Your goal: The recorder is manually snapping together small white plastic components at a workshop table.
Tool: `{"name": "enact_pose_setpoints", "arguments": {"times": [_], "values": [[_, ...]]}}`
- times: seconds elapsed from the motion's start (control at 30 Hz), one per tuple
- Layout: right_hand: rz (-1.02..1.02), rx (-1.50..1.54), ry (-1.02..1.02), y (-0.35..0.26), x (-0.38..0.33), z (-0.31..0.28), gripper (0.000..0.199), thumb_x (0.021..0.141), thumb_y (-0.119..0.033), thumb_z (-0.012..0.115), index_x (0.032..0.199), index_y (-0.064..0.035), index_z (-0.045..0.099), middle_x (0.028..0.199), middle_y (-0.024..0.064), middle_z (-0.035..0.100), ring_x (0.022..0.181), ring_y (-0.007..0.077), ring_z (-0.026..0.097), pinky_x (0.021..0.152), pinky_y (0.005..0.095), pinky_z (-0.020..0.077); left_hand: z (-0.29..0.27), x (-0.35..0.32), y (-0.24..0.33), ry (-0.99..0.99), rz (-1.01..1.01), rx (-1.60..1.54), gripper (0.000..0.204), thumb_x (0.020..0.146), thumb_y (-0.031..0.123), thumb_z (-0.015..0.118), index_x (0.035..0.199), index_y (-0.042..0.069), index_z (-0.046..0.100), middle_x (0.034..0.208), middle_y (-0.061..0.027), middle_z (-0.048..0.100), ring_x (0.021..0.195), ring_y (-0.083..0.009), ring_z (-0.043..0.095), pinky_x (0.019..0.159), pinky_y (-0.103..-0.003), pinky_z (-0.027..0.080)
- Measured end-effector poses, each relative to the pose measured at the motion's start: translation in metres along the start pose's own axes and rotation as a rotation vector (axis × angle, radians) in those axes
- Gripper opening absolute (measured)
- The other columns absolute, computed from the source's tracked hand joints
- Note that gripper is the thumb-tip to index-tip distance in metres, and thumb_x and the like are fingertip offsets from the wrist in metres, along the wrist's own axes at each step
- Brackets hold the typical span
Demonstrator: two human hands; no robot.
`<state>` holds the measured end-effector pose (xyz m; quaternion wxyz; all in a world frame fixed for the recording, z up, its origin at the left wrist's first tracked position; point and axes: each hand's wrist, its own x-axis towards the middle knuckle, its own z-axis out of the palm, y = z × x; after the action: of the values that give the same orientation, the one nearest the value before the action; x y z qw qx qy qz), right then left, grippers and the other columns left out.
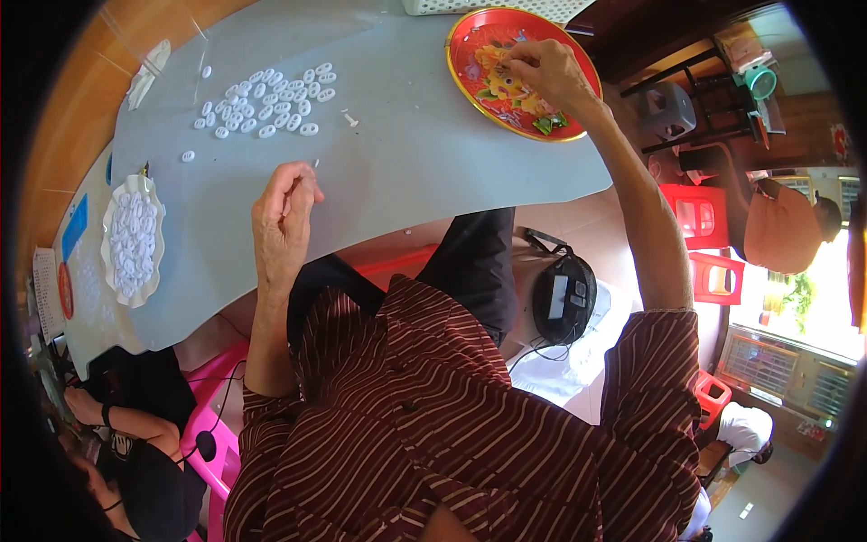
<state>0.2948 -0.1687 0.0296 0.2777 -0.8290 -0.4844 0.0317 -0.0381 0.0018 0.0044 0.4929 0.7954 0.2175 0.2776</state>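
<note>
My right hand (pixel 549 77) reaches over a round red tray (pixel 468 77) with a gold rim and a painted flower pattern. Its fingers are pinched together just above small bits in the tray; what they hold is too small to make out. My left hand (pixel 284 217) is at the table's near edge, fingers curled and closed. By its fingertips shows a tiny white piece (pixel 316 163), and I cannot tell whether it is gripped. Beyond this hand lie several loose white oval pieces with small holes (pixel 267 99). A small white T-shaped piece (pixel 350 118) lies right of them.
A wavy-edged white dish (pixel 160 230) full of similar white pieces stands at the left of the grey table (pixel 388 172). A white perforated basket (pixel 433 5) sits at the far edge. A black fan-like device (pixel 564 298) is below. Another person (pixel 149 452) sits lower left.
</note>
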Motion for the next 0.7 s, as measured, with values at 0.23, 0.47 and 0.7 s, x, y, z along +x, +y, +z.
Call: {"name": "enact_pose_setpoints", "arguments": {"times": [0.23,0.47,0.7], "values": [[-0.144,-0.125,0.013,0.004,0.003,0.006,0.015,0.076,-0.013,0.063,0.082,-0.0008,0.069,0.071,0.0138,0.066,0.065,0.0258,0.065,0.064,0.0377,0.0514,0.002,0.001,-0.004,0.002,0.021,-0.005,0.008,0.09,0.007,0.048,0.092,0.001,0.054,0.069,-0.0006,0.05,0.059,-0.0042,0.036,0.052,-0.019,0.03],[0.077,-0.295,-0.18,-0.006,0.007,-0.008,0.011,0.074,-0.013,0.063,0.079,-0.0034,0.068,0.07,0.0137,0.064,0.065,0.0271,0.063,0.066,0.0378,0.0496,0.002,0.001,-0.004,0.004,0.036,-0.013,0.008,0.09,0.006,0.048,0.092,0.001,0.054,0.069,-0.0006,0.05,0.058,-0.0041,0.036,0.052,-0.019,0.03],[-0.22,-0.195,-0.046,0.006,0.021,0.004,0.013,0.081,-0.011,0.062,0.089,-0.0011,0.067,0.076,0.0136,0.067,0.068,0.0228,0.065,0.065,0.0327,0.0523,0.002,0.001,-0.003,0.001,0.023,-0.006,0.008,0.09,0.006,0.048,0.091,0.001,0.054,0.068,-0.0002,0.05,0.058,-0.004,0.035,0.052,-0.019,0.031]]}}
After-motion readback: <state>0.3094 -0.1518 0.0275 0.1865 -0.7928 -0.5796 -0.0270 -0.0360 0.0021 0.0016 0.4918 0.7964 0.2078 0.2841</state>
